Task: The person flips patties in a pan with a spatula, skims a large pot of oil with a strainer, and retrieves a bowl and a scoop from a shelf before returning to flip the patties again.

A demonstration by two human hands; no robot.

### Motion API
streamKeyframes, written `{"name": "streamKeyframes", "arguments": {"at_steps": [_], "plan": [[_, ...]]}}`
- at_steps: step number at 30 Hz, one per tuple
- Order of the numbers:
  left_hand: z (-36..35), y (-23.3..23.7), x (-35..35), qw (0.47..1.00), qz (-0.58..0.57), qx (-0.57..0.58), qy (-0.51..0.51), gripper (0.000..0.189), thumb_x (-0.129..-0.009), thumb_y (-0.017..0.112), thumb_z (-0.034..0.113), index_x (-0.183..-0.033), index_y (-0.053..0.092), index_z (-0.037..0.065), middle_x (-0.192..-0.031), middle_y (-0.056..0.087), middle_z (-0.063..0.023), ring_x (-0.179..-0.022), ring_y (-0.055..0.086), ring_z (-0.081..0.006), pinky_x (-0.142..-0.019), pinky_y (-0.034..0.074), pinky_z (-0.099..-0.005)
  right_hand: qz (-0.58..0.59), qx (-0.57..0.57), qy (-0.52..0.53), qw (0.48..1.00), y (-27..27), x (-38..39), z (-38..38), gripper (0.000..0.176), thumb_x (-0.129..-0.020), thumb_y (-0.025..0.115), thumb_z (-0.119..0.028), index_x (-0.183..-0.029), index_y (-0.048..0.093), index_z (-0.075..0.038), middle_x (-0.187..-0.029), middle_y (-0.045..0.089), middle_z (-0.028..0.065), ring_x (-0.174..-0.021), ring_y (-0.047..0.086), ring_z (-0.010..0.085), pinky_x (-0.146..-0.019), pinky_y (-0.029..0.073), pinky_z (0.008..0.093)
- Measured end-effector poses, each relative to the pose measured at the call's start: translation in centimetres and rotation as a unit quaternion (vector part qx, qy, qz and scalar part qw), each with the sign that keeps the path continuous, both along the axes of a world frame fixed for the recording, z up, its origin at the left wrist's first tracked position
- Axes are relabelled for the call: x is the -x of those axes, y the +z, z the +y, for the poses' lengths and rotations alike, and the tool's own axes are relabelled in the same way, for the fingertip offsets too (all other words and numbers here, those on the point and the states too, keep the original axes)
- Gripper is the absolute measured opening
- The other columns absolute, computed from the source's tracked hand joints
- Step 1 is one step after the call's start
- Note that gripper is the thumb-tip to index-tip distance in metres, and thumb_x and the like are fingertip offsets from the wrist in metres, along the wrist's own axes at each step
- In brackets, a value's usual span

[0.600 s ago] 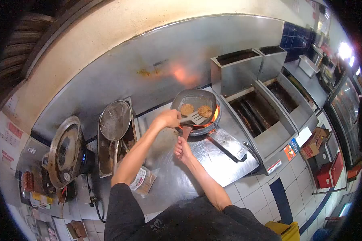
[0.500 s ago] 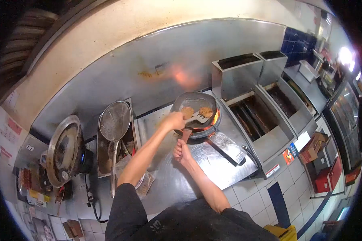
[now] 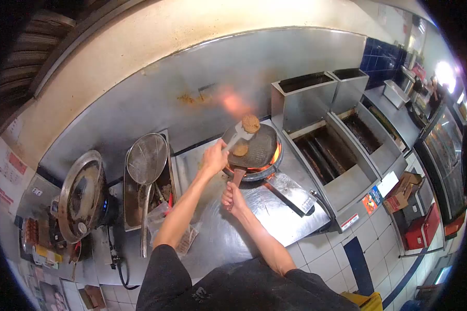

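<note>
My left hand (image 3: pixel 215 157) is closed around the handle of a slotted spatula (image 3: pixel 237 136). At the spatula's tip a browned patty (image 3: pixel 250 123) is lifted over the far edge of a dark, ridged grill pan (image 3: pixel 265 146). A second patty (image 3: pixel 240 150) lies in the pan, close to its near left side. My right hand (image 3: pixel 233 197) grips the pan's brown handle (image 3: pixel 238 176) from below. Orange flames (image 3: pixel 278 153) show around the pan's right and lower edges, above the round burner (image 3: pixel 262 175).
Left of the stove, a long-handled mesh strainer (image 3: pixel 148 158) rests across a metal bin (image 3: pixel 135 207). Farther left stands a large round metal pan (image 3: pixel 80 194). Two fryers (image 3: pixel 316 106) are at the right. A metal plate with a dark bar (image 3: pixel 290 194) sits just right of my right hand.
The spatula has risen up and left with one patty on it, out of the pan. My left hand has moved left with it. The right hand stays on the pan handle.
</note>
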State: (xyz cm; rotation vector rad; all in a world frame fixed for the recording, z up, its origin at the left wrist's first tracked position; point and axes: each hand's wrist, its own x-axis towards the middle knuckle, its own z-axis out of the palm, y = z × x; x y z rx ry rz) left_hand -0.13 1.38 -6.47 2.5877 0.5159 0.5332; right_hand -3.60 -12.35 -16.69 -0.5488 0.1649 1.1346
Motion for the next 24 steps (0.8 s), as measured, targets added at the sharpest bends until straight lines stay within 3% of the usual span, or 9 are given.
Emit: {"name": "streamKeyframes", "arguments": {"at_steps": [1,3,9,11,17,18,19,22,24], "plan": [[-0.4,1.0,1.0,0.996,-0.040,-0.081,-0.014,0.023,-0.082,0.064,0.016,-0.102,0.054,0.009,-0.076,0.064,-0.0205,-0.077,0.062,-0.0405,-0.065,0.047,-0.0487,0.004,-0.011,-0.008,1.000,-0.5,-0.1,0.2,0.028,-0.093,0.050,-0.032,-0.072,0.036,-0.018,-0.049,0.026,-0.0063,-0.037,0.028,0.0083,-0.032,0.024,0.0246],[-1.1,2.3,2.7,0.997,-0.003,-0.078,-0.003,0.026,-0.082,0.063,0.013,-0.105,0.052,0.010,-0.078,0.064,-0.0207,-0.077,0.061,-0.0430,-0.063,0.045,-0.0504,0.010,-0.022,-0.015,1.000,-1.1,0.0,0.4,0.028,-0.093,0.050,-0.031,-0.072,0.036,-0.017,-0.049,0.026,-0.0061,-0.037,0.027,0.0081,-0.033,0.024,0.0242],[-2.9,2.7,6.4,0.988,-0.059,-0.130,-0.055,0.029,-0.083,0.061,0.012,-0.110,0.050,0.010,-0.077,0.063,-0.0208,-0.073,0.060,-0.0439,-0.062,0.045,-0.0514,0.008,-0.046,-0.027,0.999,-0.7,0.0,0.2,0.028,-0.093,0.050,-0.029,-0.072,0.037,-0.016,-0.050,0.027,-0.0056,-0.037,0.026,0.0082,-0.033,0.024,0.0236],[-5.4,4.1,8.2,0.999,0.032,-0.043,0.005,0.028,-0.085,0.058,0.012,-0.111,0.050,0.009,-0.078,0.063,-0.0223,-0.074,0.061,-0.0433,-0.063,0.046,-0.0487,0.006,-0.034,-0.026,0.999,-1.1,0.0,0.4,0.027,-0.093,0.050,-0.029,-0.073,0.037,-0.017,-0.050,0.027,-0.0058,-0.038,0.026,0.0079,-0.033,0.024,0.0236],[-7.6,0.2,9.1,0.977,0.092,0.186,-0.040,0.041,-0.084,0.054,0.011,-0.125,0.046,0.009,-0.090,0.066,-0.0215,-0.088,0.063,-0.0412,-0.078,0.049,-0.0450,-0.042,0.000,-0.013,0.999,-0.9,0.5,-0.2,0.021,-0.093,0.049,-0.031,-0.080,0.046,-0.015,-0.053,0.040,-0.0041,-0.039,0.034,0.0082,-0.035,0.028,0.0241],[-8.3,0.3,8.4,0.988,0.054,0.132,-0.065,0.041,-0.084,0.054,0.011,-0.125,0.048,0.007,-0.097,0.066,-0.0217,-0.096,0.062,-0.0406,-0.084,0.048,-0.0456,0.001,0.066,-0.085,0.994,1.9,1.1,0.2,0.021,-0.093,0.048,-0.031,-0.080,0.050,-0.015,-0.053,0.042,-0.0039,-0.039,0.035,0.0084,-0.035,0.029,0.0244],[-8.7,0.1,7.4,0.988,0.051,0.135,-0.062,0.041,-0.084,0.054,0.011,-0.125,0.048,0.007,-0.097,0.066,-0.0217,-0.096,0.062,-0.0406,-0.084,0.048,-0.0456,-0.001,0.069,-0.081,0.994,1.4,1.1,0.2,0.021,-0.093,0.048,-0.031,-0.080,0.050,-0.015,-0.053,0.042,-0.0039,-0.039,0.035,0.0084,-0.035,0.029,0.0244],[-8.8,-1.1,4.2,0.989,0.069,0.108,-0.069,0.037,-0.084,0.053,0.011,-0.121,0.053,0.006,-0.100,0.065,-0.0238,-0.098,0.060,-0.0418,-0.086,0.047,-0.0463,-0.020,0.012,-0.043,0.999,-0.8,1.1,0.1,0.021,-0.093,0.048,-0.030,-0.079,0.051,-0.014,-0.053,0.042,-0.0041,-0.039,0.035,0.0085,-0.035,0.029,0.0243],[-8.5,-1.5,2.5,0.994,0.081,0.051,-0.047,0.033,-0.083,0.053,0.009,-0.115,0.054,0.008,-0.090,0.064,-0.0265,-0.090,0.061,-0.0452,-0.079,0.047,-0.0527,-0.031,-0.030,-0.024,0.999,-1.2,0.6,0.0,0.021,-0.092,0.048,-0.029,-0.078,0.051,-0.014,-0.053,0.041,-0.0041,-0.039,0.035,0.0086,-0.035,0.028,0.0241]]}}
